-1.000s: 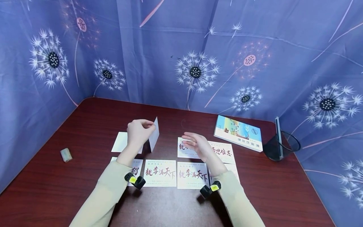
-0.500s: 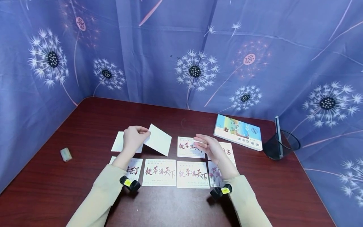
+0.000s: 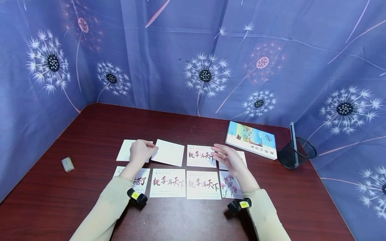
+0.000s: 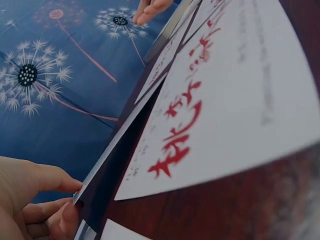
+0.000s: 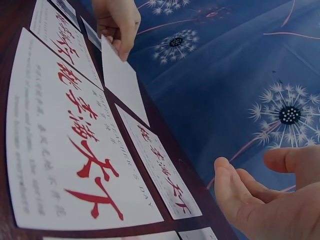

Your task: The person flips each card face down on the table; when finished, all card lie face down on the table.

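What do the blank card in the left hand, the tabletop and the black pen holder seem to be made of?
Blank card, pinched by the left hand: thin matte card stock or stiff paper; it keeps flat while held by one edge.
Tabletop: dark red-brown wood or wood-look laminate, glossy, with faint grain streaks.
Pen holder: black see-through mesh, probably metal wire, with a thin round rim; it lies tipped on its side.

The blank white card (image 3: 169, 152) lies face down and nearly flat on the dark red table (image 3: 90, 127), in the back row of 2 rows of cards. Its left edge is pinched by the left hand (image 3: 140, 151), and that edge sits slightly raised. To its right lies a card with red calligraphy (image 3: 201, 156); to its left, another blank card (image 3: 125, 150).
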The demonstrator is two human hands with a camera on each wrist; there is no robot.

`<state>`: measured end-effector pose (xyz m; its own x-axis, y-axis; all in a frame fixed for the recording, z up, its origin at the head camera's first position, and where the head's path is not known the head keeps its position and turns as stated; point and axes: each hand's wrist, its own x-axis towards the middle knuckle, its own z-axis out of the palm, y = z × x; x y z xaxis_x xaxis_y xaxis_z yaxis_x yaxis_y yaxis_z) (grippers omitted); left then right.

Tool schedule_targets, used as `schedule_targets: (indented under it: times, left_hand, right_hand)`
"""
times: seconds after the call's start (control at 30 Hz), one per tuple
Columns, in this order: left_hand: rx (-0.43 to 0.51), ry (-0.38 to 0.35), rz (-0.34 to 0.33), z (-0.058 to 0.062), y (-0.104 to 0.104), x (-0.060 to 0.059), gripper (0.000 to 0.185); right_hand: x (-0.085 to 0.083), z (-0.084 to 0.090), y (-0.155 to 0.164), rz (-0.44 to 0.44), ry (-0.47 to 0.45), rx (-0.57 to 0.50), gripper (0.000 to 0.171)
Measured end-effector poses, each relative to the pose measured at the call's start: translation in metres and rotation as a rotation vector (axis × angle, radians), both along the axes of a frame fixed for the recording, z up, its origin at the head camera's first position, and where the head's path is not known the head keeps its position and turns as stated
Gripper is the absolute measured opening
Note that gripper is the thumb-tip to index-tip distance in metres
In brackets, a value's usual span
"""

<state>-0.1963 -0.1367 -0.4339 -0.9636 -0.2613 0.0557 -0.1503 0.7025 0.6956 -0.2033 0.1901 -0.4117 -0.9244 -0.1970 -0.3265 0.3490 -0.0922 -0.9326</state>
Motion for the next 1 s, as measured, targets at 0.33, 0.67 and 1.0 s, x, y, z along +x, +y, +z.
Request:
schedule_targets:
  times: [0.33,0.67,1.0]
  left_hand:
    - [0.077,0.064,-0.067,0.014,0.007,0.0,0.021]
    - [0.354,-0.163,-0.358,0.025,0.084,-0.008,0.046]
    - [0.413,-0.244,-0.361,0.018,0.106,-0.002,0.065]
  right_hand:
    - [-0.005,0.005,0.017,0.047,0.037,0.027,0.05]
    - [-0.008,-0.002,0.031,0.175,0.058,0.118,0.052]
    - [-0.008,-0.006,0.037,0.238,0.084,0.176,0.051]
